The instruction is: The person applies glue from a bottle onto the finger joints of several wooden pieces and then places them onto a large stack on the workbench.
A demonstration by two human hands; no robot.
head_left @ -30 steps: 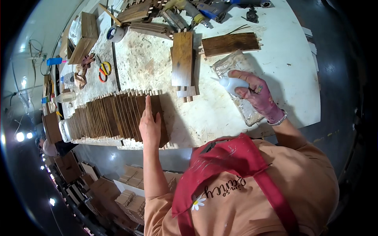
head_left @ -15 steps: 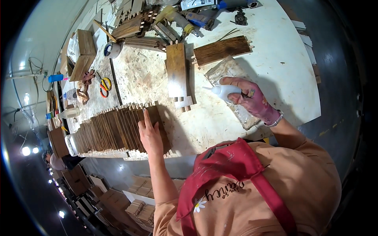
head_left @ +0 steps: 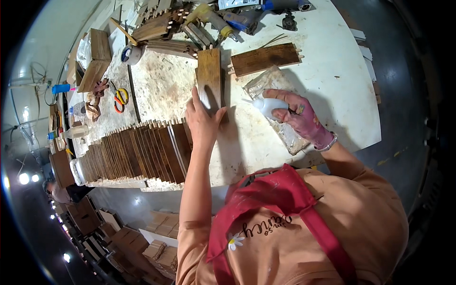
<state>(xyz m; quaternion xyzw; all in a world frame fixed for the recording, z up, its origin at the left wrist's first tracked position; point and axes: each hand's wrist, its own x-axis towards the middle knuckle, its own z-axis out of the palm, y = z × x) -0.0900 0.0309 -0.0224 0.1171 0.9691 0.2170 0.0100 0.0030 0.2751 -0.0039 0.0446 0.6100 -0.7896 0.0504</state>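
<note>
Covering the lower end of a brown plank [head_left: 209,64], the bare left hand [head_left: 204,124] hides that end and whatever pegs it may have; its index finger and thumb are spread apart, and I cannot tell whether they grip the wood or only lie over it. A darker board [head_left: 224,115] shows as little more than an edge beneath the plank. The right hand [head_left: 304,121], in a pinkish-purple glove, is wrapped around a white squeeze bottle [head_left: 270,108], its thin nozzle pointing left and part of its body lost behind the fingers; whether the brownish fingertips are bare or stained is hard to make out. Under that hand lies a pale, crusted, rectangular block [head_left: 290,140], partly covered. Left of the bare forearm, which blocks the end of it, a long row of dark wooden slats [head_left: 137,152] stands packed on edge, with coarse grain and short round pale pegs along the top, blurring together at the far end. Beyond the block, a streaky brown board [head_left: 265,59] lies flat on the smudged white table [head_left: 342,90]. Power tools [head_left: 237,21] crowd the far side, some cut off by the frame.
</note>
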